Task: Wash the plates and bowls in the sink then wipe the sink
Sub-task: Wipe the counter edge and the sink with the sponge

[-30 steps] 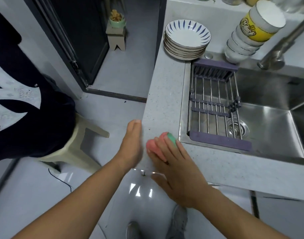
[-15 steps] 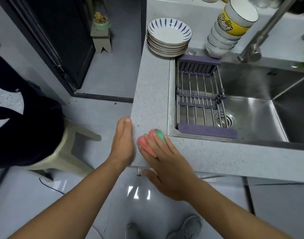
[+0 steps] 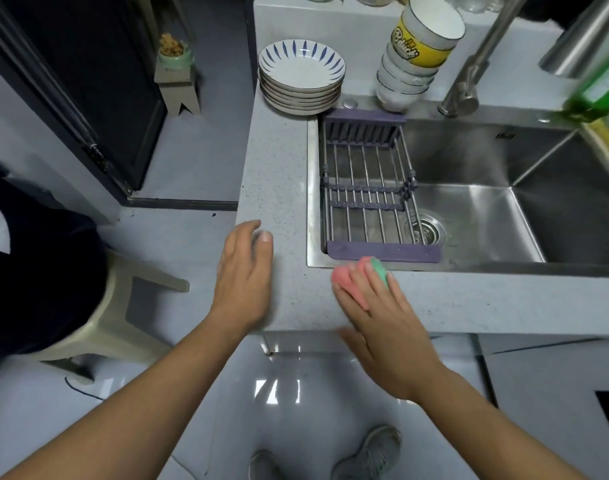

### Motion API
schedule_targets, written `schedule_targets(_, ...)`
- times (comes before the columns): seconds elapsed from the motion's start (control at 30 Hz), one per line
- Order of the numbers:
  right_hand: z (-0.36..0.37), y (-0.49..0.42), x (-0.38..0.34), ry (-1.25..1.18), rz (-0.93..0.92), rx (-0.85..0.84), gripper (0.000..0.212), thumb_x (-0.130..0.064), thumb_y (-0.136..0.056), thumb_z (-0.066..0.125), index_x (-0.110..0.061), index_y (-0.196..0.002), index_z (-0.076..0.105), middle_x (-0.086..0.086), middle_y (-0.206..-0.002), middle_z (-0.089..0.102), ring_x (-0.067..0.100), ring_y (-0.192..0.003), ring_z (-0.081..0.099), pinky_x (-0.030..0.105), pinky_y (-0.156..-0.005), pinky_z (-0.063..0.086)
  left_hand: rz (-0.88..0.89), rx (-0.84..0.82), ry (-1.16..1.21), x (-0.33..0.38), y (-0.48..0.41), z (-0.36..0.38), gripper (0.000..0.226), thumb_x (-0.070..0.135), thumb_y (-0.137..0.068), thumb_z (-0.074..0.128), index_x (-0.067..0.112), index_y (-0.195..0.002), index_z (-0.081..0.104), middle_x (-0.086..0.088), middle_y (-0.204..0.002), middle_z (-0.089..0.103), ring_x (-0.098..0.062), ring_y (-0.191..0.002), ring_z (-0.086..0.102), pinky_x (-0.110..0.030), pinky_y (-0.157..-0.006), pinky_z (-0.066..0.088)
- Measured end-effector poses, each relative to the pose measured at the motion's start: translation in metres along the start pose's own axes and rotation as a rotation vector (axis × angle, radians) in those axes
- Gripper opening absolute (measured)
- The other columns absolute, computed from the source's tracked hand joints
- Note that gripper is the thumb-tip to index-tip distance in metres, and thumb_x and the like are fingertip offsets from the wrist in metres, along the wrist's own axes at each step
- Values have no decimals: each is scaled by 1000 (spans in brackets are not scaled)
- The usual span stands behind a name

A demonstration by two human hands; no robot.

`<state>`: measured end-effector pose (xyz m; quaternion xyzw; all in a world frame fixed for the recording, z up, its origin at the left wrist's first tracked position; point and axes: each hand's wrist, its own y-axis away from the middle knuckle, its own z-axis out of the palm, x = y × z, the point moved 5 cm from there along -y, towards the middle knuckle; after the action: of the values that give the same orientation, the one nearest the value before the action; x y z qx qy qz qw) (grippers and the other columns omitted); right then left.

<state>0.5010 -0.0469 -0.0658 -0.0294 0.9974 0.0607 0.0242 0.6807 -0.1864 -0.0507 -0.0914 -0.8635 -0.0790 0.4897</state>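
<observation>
The sponge (image 3: 344, 277) is pressed flat on the desk (image 3: 282, 188) at the front rim of the sink (image 3: 486, 265), presumably to wipe the ledge. It is covered by the right hand (image 3: 389, 327), grip apart, fingers straight. The left hand (image 3: 244, 278), grip apart, is rested on the desk corner as a brace. The plates (image 3: 301, 77) and bowls (image 3: 410, 74) are stacked behind. Previously the sponge was held at the corner, beside the left hand.
</observation>
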Motion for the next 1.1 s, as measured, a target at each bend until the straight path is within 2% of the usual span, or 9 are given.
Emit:
schedule_targets(0.07, 2, 3, 11, -40, 143, 11, 70, -55, -104, 8, -18, -162, -1, 1, -171, -6, 27, -156, -15, 55, -126, 11, 38, 14, -54, -2, 7, 6, 66, 62, -97, 16, 23, -140, 48, 4, -146, 48, -18, -146, 34, -51, -124, 23)
schedule_targets(0.17, 2, -17, -5, -86, 258, 72, 74, -56, -102, 10, -14, -162, 1, 5, -171, -5, 30, -156, -13, 55, -126, 7, 35, 26, -51, 4, 8, 11, 63, 61, -95, 15, 26, -135, 48, 8, -141, 48, -15, -146, 32, -55, -126, 11)
schedule_targets(0.33, 7, -21, -35, -48, 2, 92, 72, -54, -104, 16, -13, -162, 7, 7, -171, 2, 29, -157, -6, 54, -126, 10, 156, -31, -151, 19, 9, 36, 56, 55, -99, 19, 26, -136, 50, 2, -152, 46, -16, -153, 26, -48, -130, 0)
schedule_targets(0.43, 8, -1, 7, -31, 45, 69, 71, -53, -104, 17, -15, -162, 4, 5, -171, 1, 28, -157, -8, 53, -126, 10, 223, -97, -151, 33, 13, 60, 57, 53, -100, 23, 19, -135, 54, 4, -141, 51, -12, -141, 38, -50, -129, 12)
schedule_targets(0.53, 10, 29, 84, -48, 203, 92, 70, -54, -102, 12, -18, -163, 5, 1, -171, 1, 26, -157, -9, 52, -126, 10, 285, -107, -146, 49, 13, 85, 47, 44, -102, 30, 16, -126, 58, 11, -120, 52, -4, -112, 43, -56, -114, 35)
schedule_targets(0.67, 3, 50, 144, -186, 213, 225, 61, -45, -104, 27, -18, -158, 30, -2, -166, 27, 24, -156, 14, 50, -125, 18, 302, -100, -100, 74, 19, 116, 51, 49, -99, 31, 17, -129, 58, 14, -121, 51, -11, -115, 49, -33, -102, 40)
schedule_targets(0.87, -8, 57, 175, -447, 148, 462, 43, -32, -94, 57, -16, -134, 60, -5, -142, 57, 23, -137, 49, 43, -117, 36, 213, -263, -44, 106, 25, 160, 57, 58, -95, 34, 24, -137, 53, 19, -126, 49, 3, -117, 46, -5, -95, 30)
schedule_targets(0.97, -7, 61, 214, -462, 222, 467, 31, -30, -92, 55, -20, -120, 65, -8, -131, 62, 22, -127, 55, 38, -109, 41, 224, -295, -52, 119, 27, 176, 57, 60, -95, 35, 28, -139, 52, 19, -133, 51, 6, -124, 45, -3, -99, 28)
schedule_targets(1.1, -10, 50, 261, -455, 325, 412, 8, -27, -94, 58, -28, -100, 62, -7, -108, 65, 24, -98, 57, 31, -87, 37, 166, -265, 10, 145, 30, 203, 29, 48, -104, 41, 36, -128, 53, 16, -130, 54, 12, -117, 48, -4, -97, 33)
